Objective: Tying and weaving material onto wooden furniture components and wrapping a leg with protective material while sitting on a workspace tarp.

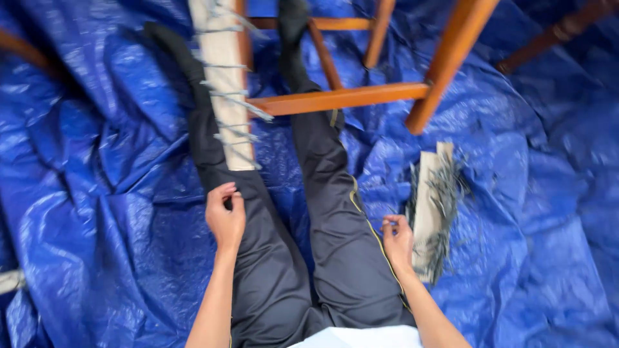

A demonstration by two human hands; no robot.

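Note:
I sit on a blue tarp (97,193) with my legs in dark trousers (335,212) stretched out ahead. My left hand (225,218) rests on my left thigh, fingers curled together, just below the near end of a pale wooden board (222,84) studded with nails that lies along my leg. My right hand (397,240) hovers beside my right thigh with fingers pinched; whether it holds something small is unclear. It is close to a second pale board (431,206) bristling with nails on the tarp.
An orange wooden chair frame (342,98) stands over my shins, one leg (451,58) planted near the second board. Another dark wooden leg (554,35) shows at the top right. A pale object (9,280) sits at the left edge.

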